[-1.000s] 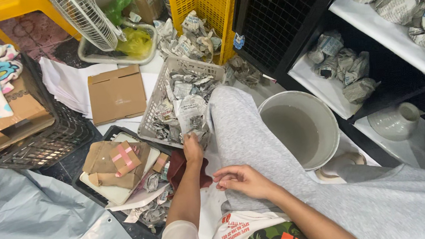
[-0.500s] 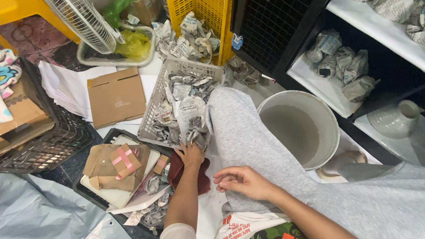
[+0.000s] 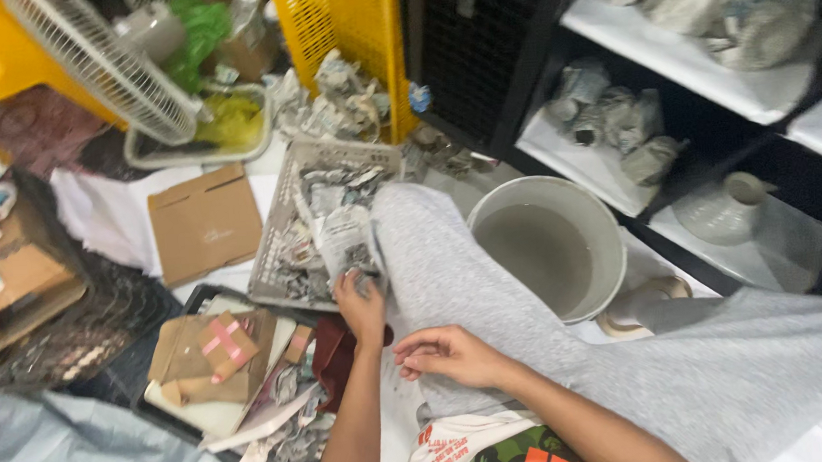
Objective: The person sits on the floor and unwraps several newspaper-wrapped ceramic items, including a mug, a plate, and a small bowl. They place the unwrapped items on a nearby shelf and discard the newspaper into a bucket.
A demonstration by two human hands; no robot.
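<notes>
Newspaper wad (image 3: pixel 346 240), crumpled and grey, is lying at the near edge of a pale plastic basket (image 3: pixel 285 225) full of similar scraps, and the left hand (image 3: pixel 361 307) is closing its fingers on the wad's lower end. Just below that hand, a dark red cloth (image 3: pixel 331 357) is spilling over the rim of a black tray (image 3: pixel 168 412) holding torn cardboard pieces (image 3: pixel 209 346). To the right of it, the right hand (image 3: pixel 451 356) is resting loosely curled, gripping nothing, on the person's grey-trousered leg (image 3: pixel 452 267). Beyond the leg, a white bucket (image 3: pixel 549 250) is standing beside black shelves (image 3: pixel 618 163) carrying paper-wrapped bundles. Up and left of the left hand, a flat brown cardboard box (image 3: pixel 203 221) is lying.
</notes>
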